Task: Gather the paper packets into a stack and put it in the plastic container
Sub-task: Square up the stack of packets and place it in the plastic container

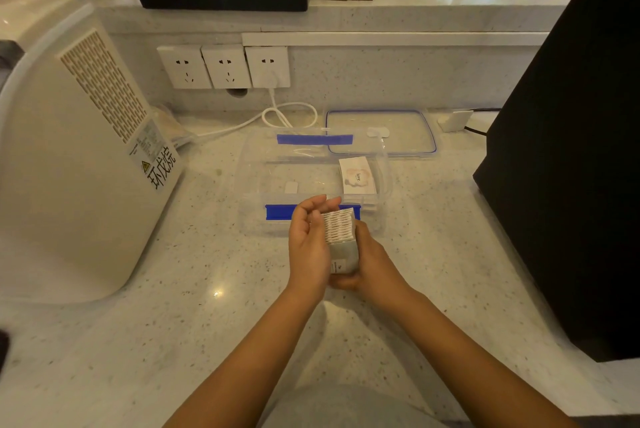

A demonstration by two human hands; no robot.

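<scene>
A thick stack of white paper packets [341, 230] stands on edge between my two hands, just in front of the clear plastic container [256, 171]. My right hand [372, 263] grips the stack from the right and below. My left hand [308, 244] presses flat against its left side, fingers curled over the top. The container has blue clips on its near and far walls. Inside it, at the right end, lies another pile of packets [358, 176] with a printed top face.
The container's lid [381, 131] lies behind it, blue-rimmed. A white appliance [69, 150] fills the left side. A black machine [571, 150] stands at the right. Wall sockets and a white cable [287, 114] sit at the back.
</scene>
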